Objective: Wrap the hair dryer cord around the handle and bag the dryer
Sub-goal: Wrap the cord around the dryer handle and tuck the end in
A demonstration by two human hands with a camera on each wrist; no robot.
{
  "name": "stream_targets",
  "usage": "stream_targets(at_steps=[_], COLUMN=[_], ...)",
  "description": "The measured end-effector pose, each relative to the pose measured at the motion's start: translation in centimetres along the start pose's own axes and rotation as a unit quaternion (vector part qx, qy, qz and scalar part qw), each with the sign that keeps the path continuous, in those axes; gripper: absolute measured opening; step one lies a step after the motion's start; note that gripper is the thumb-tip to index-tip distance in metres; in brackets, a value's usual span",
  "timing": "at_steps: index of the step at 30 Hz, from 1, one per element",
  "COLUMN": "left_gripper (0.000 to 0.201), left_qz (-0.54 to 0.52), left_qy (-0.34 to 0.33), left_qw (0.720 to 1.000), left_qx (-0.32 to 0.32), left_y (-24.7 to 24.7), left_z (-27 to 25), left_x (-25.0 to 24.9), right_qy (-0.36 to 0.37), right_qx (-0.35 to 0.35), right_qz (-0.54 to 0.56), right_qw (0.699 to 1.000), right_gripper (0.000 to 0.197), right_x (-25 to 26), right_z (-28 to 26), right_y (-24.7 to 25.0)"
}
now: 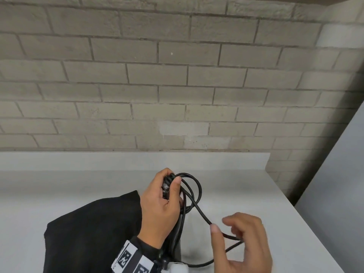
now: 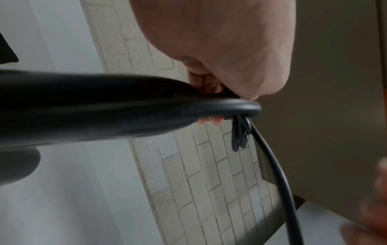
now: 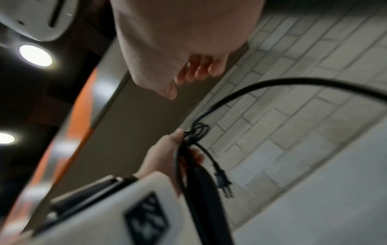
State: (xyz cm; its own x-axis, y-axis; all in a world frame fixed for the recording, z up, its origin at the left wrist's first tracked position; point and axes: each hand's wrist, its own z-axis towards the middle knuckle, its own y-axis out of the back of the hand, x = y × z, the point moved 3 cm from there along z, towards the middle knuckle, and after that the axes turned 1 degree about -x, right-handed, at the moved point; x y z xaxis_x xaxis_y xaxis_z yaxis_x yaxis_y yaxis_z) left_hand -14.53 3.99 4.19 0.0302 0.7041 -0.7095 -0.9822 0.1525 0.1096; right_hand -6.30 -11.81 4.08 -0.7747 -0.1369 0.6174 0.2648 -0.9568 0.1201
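My left hand grips the end of the black hair dryer's handle, together with several loops of its black cord. The handle points down under that hand; the dryer's body is hidden. In the right wrist view the plug hangs free just beside the left hand. From the loops the cord runs right to my right hand, bends sharply at its curled fingers, and doubles back toward me. The black bag lies on the counter to the left, partly under my left arm.
The white counter ends at a grey brick wall behind and at an edge on the right. A white panel stands beyond that right edge.
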Motion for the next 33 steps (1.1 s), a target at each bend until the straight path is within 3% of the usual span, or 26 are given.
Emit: stream_targets(at_steps=[2, 4, 6, 9, 12, 18, 23, 27, 30, 33], left_gripper=[0.011, 0.015, 0.019, 0.016, 0.016, 0.008, 0.009, 0.009, 0.009, 0.009], left_qz=[0.019, 0.029, 0.026, 0.029, 0.027, -0.013, -0.018, -0.004, -0.003, 0.004], left_qy=[-0.008, -0.011, 0.000, -0.008, -0.012, 0.032, -0.001, -0.029, -0.044, -0.062], left_qw=[1.000, 1.000, 1.000, 1.000, 1.000, 0.999, 1.000, 0.999, 0.998, 0.997], left_qx=[-0.002, 0.004, 0.004, -0.001, 0.007, -0.028, 0.016, 0.038, 0.048, 0.044], left_y=[-0.1, -0.3, -0.3, 0.2, 0.6, 1.8, 0.7, -0.4, -0.9, -1.0], left_z=[-0.1, -0.2, -0.1, 0.3, 0.5, 0.7, 0.0, -0.3, -0.4, -0.3], left_x=[0.1, 0.1, 0.2, 0.2, 0.2, 0.8, -0.1, -0.7, -1.2, -1.7], right_qy=[0.009, -0.037, -0.086, -0.171, -0.219, -0.215, -0.194, -0.229, -0.207, -0.178], right_qx=[0.107, 0.219, 0.283, 0.318, 0.352, 0.369, 0.344, 0.273, 0.275, 0.276], right_qz=[0.010, -0.050, -0.096, -0.018, 0.101, 0.213, 0.172, 0.259, 0.277, 0.303], right_qw=[0.994, 0.974, 0.951, 0.933, 0.904, 0.879, 0.903, 0.898, 0.897, 0.895], right_gripper=[0.017, 0.036, 0.044, 0.013, 0.008, 0.005, 0.042, 0.018, 0.040, 0.035], right_x=[0.7, 0.3, -0.2, -0.8, -0.9, -3.7, -6.7, -5.5, -3.7, -2.1], right_z=[-0.2, -0.4, -0.4, 0.1, 0.2, 1.0, 0.3, 0.3, 0.8, 1.4], right_y=[-1.5, -3.0, -4.0, -4.5, -4.0, 0.6, 3.6, 3.9, 3.4, 2.8])
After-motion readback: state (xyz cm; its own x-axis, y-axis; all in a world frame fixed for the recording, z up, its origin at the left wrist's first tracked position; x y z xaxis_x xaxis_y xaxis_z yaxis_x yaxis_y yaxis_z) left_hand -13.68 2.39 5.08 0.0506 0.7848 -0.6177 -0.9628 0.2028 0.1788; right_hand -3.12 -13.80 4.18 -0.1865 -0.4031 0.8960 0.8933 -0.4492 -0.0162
